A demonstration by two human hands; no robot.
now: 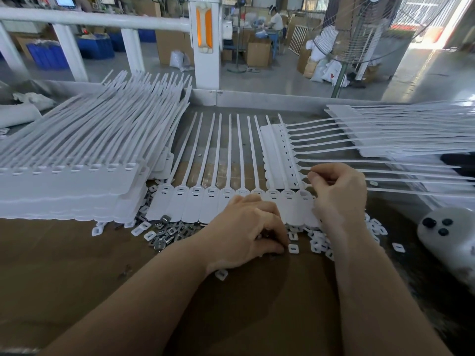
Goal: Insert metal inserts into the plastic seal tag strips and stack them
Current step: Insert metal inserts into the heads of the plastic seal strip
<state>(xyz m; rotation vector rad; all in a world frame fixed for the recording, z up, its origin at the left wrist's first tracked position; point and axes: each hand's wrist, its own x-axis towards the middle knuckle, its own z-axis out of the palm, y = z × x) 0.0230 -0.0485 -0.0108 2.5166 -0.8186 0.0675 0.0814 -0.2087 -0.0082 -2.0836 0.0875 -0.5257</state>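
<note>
1. A strip [205, 201] of joined seal tags lies flat at the centre of the table [77, 265], heads toward the person and tails pointing away, likely so each head slot is within easy reach
2. Loose metal inserts [169, 233] and small white caps [318, 244] are heaped along the near edge of the strip, just under the hands
3. The left hand [246, 229] rests over that heap, fingers curled down onto the parts at lower centre; whether they pinch an insert I cannot tell
4. The right hand [339, 194] sits at the strip's right end, fingers bent and pinched together over the last tag head, probably seating a part; the part itself is hidden
5. A finished stack [77, 176] fills the left of the frame, and more strips [385, 140] lie crosswise at the right, near the right hand
</note>
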